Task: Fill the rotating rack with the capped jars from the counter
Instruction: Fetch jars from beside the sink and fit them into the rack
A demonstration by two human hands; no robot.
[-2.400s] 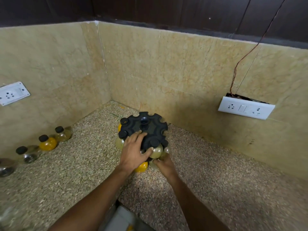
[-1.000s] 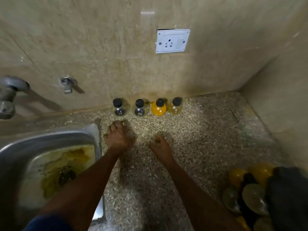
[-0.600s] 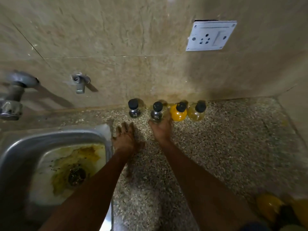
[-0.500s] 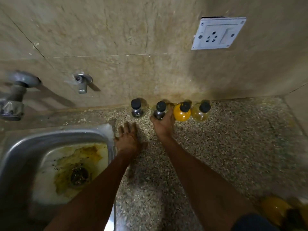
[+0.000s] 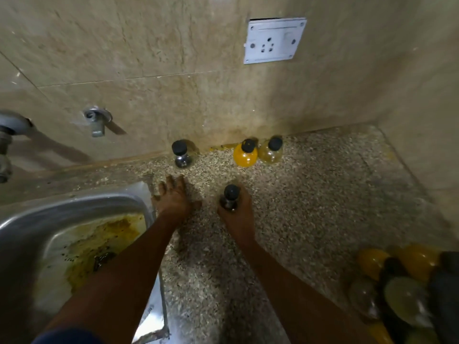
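- Now mid-frame: right hand (image 5: 236, 214) grasps a small clear glass jar with a black cap (image 5: 230, 198), upright, lifted from the speckled stone counter (image 5: 310, 194).
- Left hand (image 5: 172, 198) flat, fingers spread, pressing the counter beside the steel sink (image 5: 74, 207); holds nothing.
- Black rotating rack (image 5: 444, 289), lower right corner, blurred, already part-filled.
- Three capped jars wait by the wall, upper centre: clear (image 5: 182, 155), orange (image 5: 245, 155), pale yellow (image 5: 271, 152).
- Advice: keep the jar upright, grip the body, find a free slot before lowering.
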